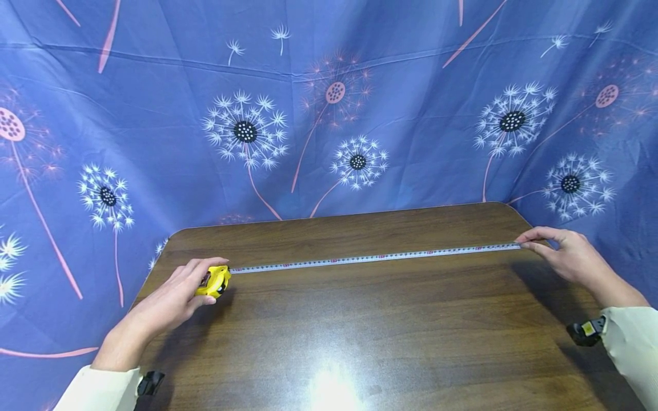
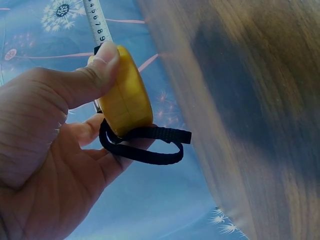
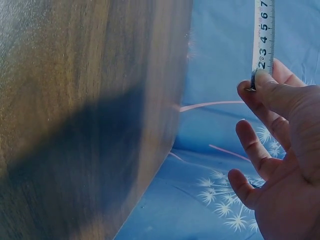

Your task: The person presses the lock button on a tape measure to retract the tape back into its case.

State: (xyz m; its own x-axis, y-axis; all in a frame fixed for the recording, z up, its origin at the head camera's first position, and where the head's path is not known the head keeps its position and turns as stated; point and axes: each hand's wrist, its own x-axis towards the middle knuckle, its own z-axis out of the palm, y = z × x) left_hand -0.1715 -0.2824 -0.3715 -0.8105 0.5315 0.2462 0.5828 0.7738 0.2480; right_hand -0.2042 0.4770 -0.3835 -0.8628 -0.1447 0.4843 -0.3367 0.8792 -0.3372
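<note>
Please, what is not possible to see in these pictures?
Head view: numbers on the blade, too small.
Head view: part of the case, behind the left hand.
Left wrist view: blade's far part, beyond top edge.
Right wrist view: blade near its tip, partly under the right hand.

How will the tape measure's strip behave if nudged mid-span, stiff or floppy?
The strip probably stays fairly stiff lengthwise: it looks straight, no obvious sag. A push may still flex it, since it's narrow and pinched only at its tip by the right grip. If released, it might snap back into the yellow case it extends from; lock state unclear.
</note>
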